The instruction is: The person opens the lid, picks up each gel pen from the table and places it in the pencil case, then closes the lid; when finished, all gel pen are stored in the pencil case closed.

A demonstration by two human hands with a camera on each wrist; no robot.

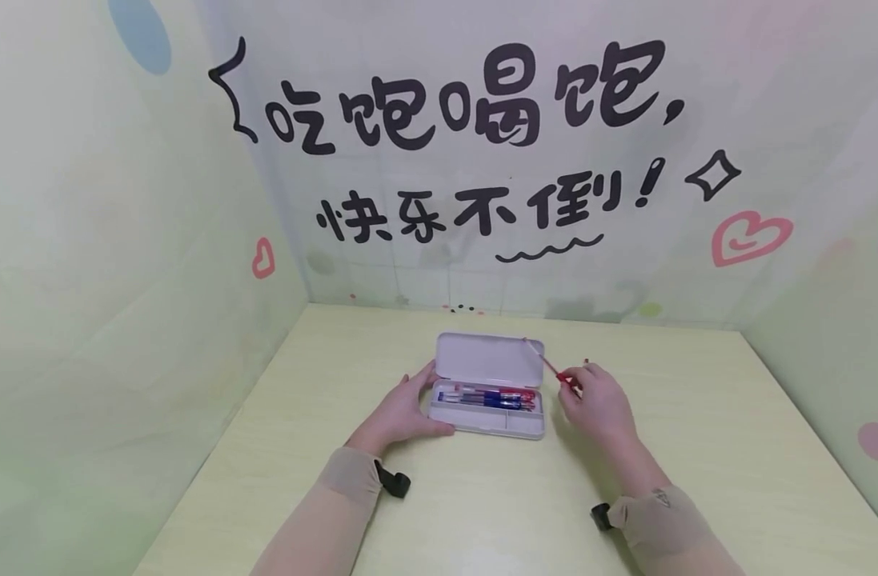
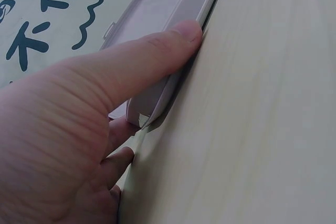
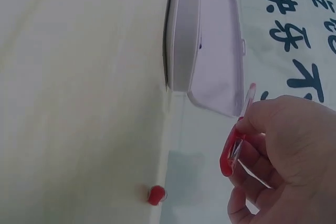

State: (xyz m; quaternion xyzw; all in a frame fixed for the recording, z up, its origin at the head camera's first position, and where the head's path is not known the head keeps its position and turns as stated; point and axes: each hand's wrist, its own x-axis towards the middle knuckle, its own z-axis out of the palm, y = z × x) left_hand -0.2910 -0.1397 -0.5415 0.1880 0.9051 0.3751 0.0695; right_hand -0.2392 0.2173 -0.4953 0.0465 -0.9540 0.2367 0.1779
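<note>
A pale grey pencil case (image 1: 482, 420) lies open at the table's middle, its lid (image 1: 489, 358) standing up at the back. Red and blue pens (image 1: 492, 397) lie in its tray. My left hand (image 1: 427, 400) grips the case's left end; the thumb (image 2: 157, 51) presses along the case's side (image 2: 184, 3), with the fingers on the other side. My right hand (image 1: 570, 384), just right of the case, pinches a red pen (image 1: 550, 368) whose tip points at the lid's right corner. In the right wrist view the pen (image 3: 235, 148) sits between the fingertips (image 3: 262, 129), close to the lid (image 3: 218, 45).
A small red cap (image 3: 156, 194) lies on the light wooden table (image 1: 482, 512) near my right hand. Pale walls with black lettering (image 1: 467, 104) and pink hearts close in the table at the back and on both sides.
</note>
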